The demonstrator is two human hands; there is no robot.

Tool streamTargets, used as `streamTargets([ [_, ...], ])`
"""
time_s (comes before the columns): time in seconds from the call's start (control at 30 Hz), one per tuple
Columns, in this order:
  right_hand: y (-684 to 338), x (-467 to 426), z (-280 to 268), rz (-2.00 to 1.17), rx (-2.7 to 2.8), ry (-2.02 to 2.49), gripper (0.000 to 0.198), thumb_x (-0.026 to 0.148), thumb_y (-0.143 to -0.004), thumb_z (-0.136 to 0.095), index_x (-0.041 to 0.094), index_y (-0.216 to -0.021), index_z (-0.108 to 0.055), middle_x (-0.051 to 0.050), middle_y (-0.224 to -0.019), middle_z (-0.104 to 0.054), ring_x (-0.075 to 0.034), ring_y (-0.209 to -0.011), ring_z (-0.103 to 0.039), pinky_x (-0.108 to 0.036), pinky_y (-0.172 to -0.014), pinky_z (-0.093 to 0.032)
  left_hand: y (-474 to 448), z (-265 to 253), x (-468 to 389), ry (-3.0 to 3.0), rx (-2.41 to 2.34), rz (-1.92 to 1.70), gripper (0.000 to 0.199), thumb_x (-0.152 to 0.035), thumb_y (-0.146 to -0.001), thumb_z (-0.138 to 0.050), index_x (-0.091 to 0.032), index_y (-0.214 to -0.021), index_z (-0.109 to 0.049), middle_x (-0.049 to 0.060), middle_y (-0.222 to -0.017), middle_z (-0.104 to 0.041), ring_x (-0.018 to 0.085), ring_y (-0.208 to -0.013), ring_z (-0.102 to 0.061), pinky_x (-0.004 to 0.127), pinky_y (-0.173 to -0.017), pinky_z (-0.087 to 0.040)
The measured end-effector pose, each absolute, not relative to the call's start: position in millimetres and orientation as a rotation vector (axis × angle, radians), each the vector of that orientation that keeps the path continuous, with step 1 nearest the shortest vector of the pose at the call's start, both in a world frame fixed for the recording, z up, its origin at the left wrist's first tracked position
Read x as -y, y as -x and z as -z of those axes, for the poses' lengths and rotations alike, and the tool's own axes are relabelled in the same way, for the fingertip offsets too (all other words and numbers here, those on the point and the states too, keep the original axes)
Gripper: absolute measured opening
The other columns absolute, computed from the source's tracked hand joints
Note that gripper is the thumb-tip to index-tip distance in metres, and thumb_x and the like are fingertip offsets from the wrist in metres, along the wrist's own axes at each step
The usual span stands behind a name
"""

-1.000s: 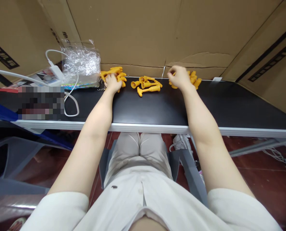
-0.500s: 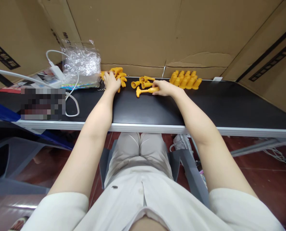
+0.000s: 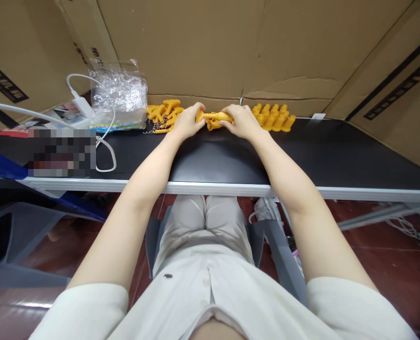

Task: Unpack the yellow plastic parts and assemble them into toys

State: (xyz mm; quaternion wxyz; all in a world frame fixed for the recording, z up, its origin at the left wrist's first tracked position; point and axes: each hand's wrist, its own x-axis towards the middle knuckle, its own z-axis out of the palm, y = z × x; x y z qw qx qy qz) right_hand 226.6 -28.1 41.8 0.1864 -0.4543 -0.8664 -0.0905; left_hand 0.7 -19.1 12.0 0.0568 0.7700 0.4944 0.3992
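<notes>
Between my two hands is a yellow-orange corkscrew (image 3: 210, 115), held roughly level above the table. My left hand (image 3: 188, 122) is closed round its T-shaped handle end, with the fingers partly hiding it. At the other end, my right hand (image 3: 243, 122) grips the wider sleeve part (image 3: 224, 116). A loose yellow-orange piece (image 3: 213, 125) with a round open end lies just beneath, partly covered. Left of my left hand is a pile of yellow-orange T-handles (image 3: 163, 112) with metal spirals (image 3: 156, 126).
Several yellow-orange sleeves (image 3: 273, 117) stand upright in rows right of my right hand. Clear plastic wrap (image 3: 121, 97) and a white cable (image 3: 107, 165) occupy the left of the black table (image 3: 220, 160). Cardboard walls (image 3: 203, 52) enclose the back and sides.
My left hand has left the pile of T-handles and moved right onto the corkscrew's handle end. My right hand has lifted the corkscrew slightly and moved it a little away from me.
</notes>
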Motion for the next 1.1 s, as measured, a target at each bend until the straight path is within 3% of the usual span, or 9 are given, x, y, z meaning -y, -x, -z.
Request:
streamTargets([
  [0.17, -222, 24, -38, 0.256, 2.465, 1.265, 0.035, 0.039, -0.102, -0.049, 0.018, -0.127, -0.061, -0.019, -0.129, -0.07, -0.038, -0.122, -0.061, -0.054, -0.105, -0.043, 6, -10, 13, -2.362, -1.587, -1.184, 0.037, -0.022, -0.08, -0.072, -0.021, -0.117, -0.067, 0.008, -0.099, -0.073, 0.029, -0.105, -0.071, 0.039, -0.102, -0.052],
  [0.37, -222, 24, -37, 0.303, 2.439, 1.213, 0.045, 0.039, -0.103, -0.048, 0.015, -0.141, -0.055, -0.021, -0.133, -0.068, -0.04, -0.126, -0.059, -0.055, -0.107, -0.04, 3, -12, 16, -2.383, -1.645, -1.174, 0.038, -0.023, -0.079, -0.071, -0.02, -0.117, -0.066, 0.003, -0.087, -0.071, 0.025, -0.093, -0.069, 0.033, -0.09, -0.052],
  [0.7, -216, 32, -42, 0.505, 2.453, 1.255, 0.037, 0.025, -0.104, -0.043, 0.017, -0.132, -0.066, -0.019, -0.135, -0.065, -0.04, -0.132, -0.054, -0.059, -0.111, -0.034, 3, -10, 15, -2.389, -1.645, -1.161, 0.034, -0.028, -0.081, -0.069, -0.022, -0.114, -0.067, 0.004, -0.088, -0.073, 0.026, -0.097, -0.071, 0.034, -0.091, -0.053],
  [1.0, -206, 46, -56, 0.566, 2.357, 1.313, 0.049, 0.011, -0.106, -0.024, 0.017, -0.131, -0.066, -0.013, -0.132, -0.067, -0.034, -0.135, -0.057, -0.063, -0.12, -0.027, -9, -14, 16, -2.307, -1.696, -1.088, 0.03, -0.028, -0.083, -0.068, -0.02, -0.113, -0.07, 0.007, -0.092, -0.074, 0.029, -0.101, -0.07, 0.042, -0.1, -0.054],
  [1.1, -209, 51, -61, 0.526, 2.316, 1.401, 0.049, 0.007, -0.104, -0.024, 0.017, -0.131, -0.065, -0.013, -0.135, -0.066, -0.033, -0.139, -0.054, -0.062, -0.124, -0.022, -6, -14, 15, -2.338, -1.736, -0.978, 0.023, -0.026, -0.08, -0.068, -0.019, -0.102, -0.071, 0.007, -0.09, -0.073, 0.029, -0.1, -0.07, 0.042, -0.099, -0.055],
])
